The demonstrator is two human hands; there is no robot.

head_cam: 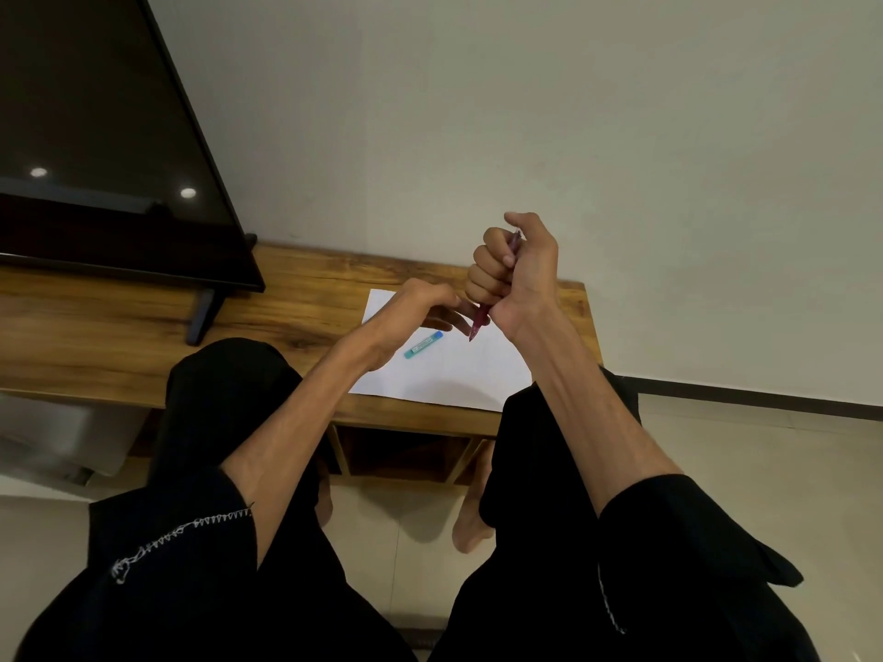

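Observation:
My right hand (pixel 513 274) grips a red pen (pixel 479 323) in a fist, held upright above the paper with its tip pointing down. The thumb sits at the pen's top end. My left hand (pixel 420 303) hovers just left of the pen's lower end, fingers reaching toward the tip; whether they touch it I cannot tell. A white sheet of paper (pixel 458 375) lies on the wooden table (pixel 296 298). On the sheet lies a small teal and blue tube (pixel 423 344), below my left hand.
A large dark TV screen (pixel 95 145) stands on the table's left part on a slanted foot (pixel 203 315). A pale wall rises behind the table. My knees in black cloth press against the table's front edge; tiled floor lies to the right.

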